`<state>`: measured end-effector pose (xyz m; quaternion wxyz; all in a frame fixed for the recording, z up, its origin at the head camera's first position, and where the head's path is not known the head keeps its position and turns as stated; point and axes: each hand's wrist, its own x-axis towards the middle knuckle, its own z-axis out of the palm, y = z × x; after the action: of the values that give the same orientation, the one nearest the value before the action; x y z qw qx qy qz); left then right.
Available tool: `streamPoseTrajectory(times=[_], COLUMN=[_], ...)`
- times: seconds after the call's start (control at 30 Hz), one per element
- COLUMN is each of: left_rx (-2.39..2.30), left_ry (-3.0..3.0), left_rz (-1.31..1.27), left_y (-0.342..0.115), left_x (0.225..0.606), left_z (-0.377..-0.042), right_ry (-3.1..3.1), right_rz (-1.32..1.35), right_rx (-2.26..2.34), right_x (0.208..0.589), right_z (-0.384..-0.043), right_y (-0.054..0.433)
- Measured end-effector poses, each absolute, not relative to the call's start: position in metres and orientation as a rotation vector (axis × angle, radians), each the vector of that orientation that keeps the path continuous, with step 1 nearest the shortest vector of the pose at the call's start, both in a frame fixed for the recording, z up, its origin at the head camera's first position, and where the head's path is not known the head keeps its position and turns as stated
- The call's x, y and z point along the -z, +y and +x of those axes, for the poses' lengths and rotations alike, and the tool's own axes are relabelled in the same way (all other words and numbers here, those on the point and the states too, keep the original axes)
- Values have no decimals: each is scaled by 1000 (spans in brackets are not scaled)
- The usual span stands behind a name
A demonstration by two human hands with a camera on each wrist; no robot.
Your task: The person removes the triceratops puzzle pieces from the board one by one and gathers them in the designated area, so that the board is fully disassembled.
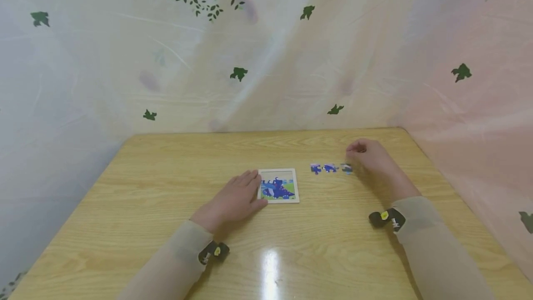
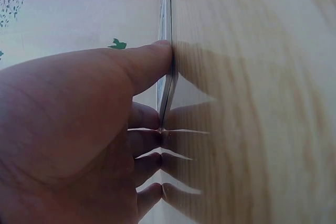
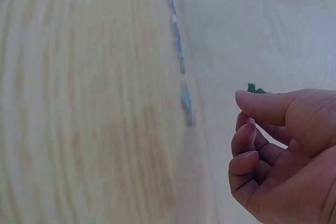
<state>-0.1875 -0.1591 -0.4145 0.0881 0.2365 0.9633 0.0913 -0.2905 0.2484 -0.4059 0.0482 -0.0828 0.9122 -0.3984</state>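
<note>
A square jigsaw puzzle (image 1: 278,189) in a white frame lies on the table, showing a blue dinosaur-like figure on green, with a bare strip along its top. Against its left side rests my left hand (image 1: 235,198), fingers extended; the left wrist view shows the thumb (image 2: 155,59) touching the frame's edge. Right of the frame, three loose puzzle pieces (image 1: 330,168) lie in a row. My right hand (image 1: 370,159) is raised beside the rightmost piece (image 1: 346,168), fingers loosely curled. In the right wrist view, nothing shows between its thumb and fingers (image 3: 244,163).
The wooden table (image 1: 166,165) reaches back to a pale curtain (image 1: 187,82) printed with green leaves. Each sleeve cuff carries a dark wrist camera (image 1: 387,219). A light reflection falls on the table's near part.
</note>
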Motion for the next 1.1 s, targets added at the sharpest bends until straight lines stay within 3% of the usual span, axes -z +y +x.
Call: streamPoseTrajectory(times=[0.57, 1.1], left_rx=[-266, -280], left_ry=[2866, 2874], left_rz=[700, 717], left_y=[-161, -162], left_x=[416, 414], left_z=[-188, -190], right_ry=[2783, 2592], right_rz=[-455, -673], right_rx=[1336, 1216], right_x=[367, 383], right_z=[-275, -267], right_y=[157, 73])
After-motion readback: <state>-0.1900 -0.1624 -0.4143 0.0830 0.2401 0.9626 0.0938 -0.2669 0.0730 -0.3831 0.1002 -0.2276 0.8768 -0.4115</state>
